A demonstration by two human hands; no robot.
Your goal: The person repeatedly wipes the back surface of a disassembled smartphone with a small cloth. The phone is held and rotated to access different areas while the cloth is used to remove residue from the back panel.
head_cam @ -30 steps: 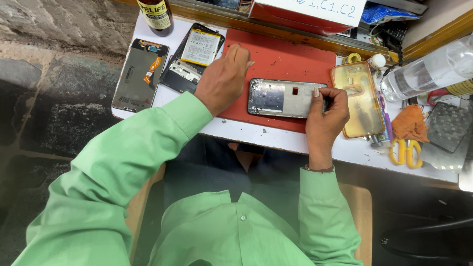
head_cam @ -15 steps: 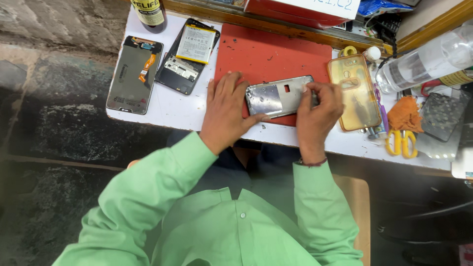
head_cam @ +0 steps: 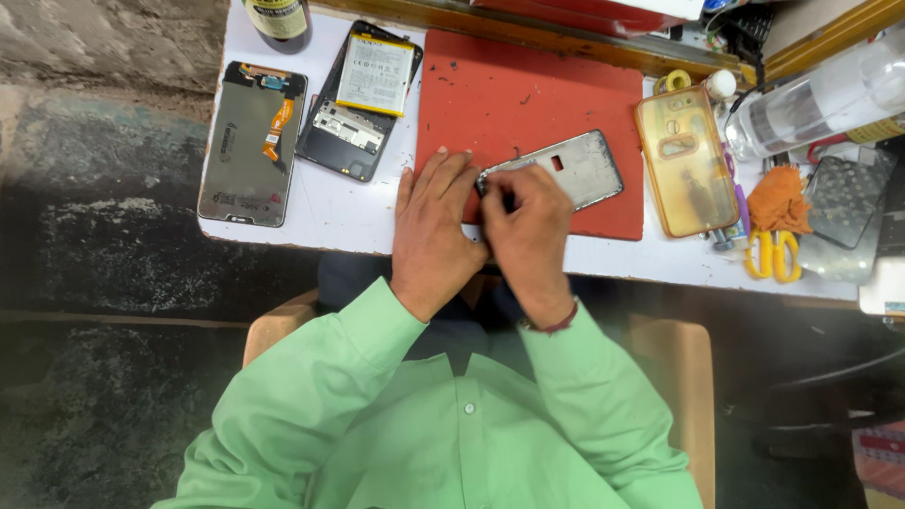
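Two bare hands at frame centre, side by side and touching. Left hand (head_cam: 432, 236): lies palm-down, fingers spread, on the near left corner of the red mat (head_cam: 528, 104); closed on nothing. Right hand (head_cam: 528, 236): fingers curled and pinched on the left end of the silver phone frame (head_cam: 577, 168); whether a tool sits in the pinch cannot be told.

Silver phone frame: flat on the red mat, tilted, its far end toward 2 o'clock from the hands; left end hidden under the right fingertips.

Items around, by clock direction from the hands:
- 10 o'clock: phone display panel (head_cam: 253, 141) face-down, orange flex cable showing, near the table's left edge.
- 11 o'clock: opened phone body with battery (head_cam: 363, 99), just beside the mat's left side.
- 11 o'clock, far edge: dark bottle (head_cam: 276, 19), cut off by the picture.
- 2 o'clock: yellowed clear phone case (head_cam: 686, 160), just right of the mat.
- 2 o'clock, farther: clear plastic bottle (head_cam: 830, 99) lying on its side.
- 3 o'clock: yellow-handled scissors (head_cam: 773, 253) under an orange cloth (head_cam: 781, 200).

Surface: small white table (head_cam: 320, 212), worn at the edges. Green sleeves (head_cam: 311, 396) fill the foreground. Dark stone floor (head_cam: 104, 283) lies left of the table.
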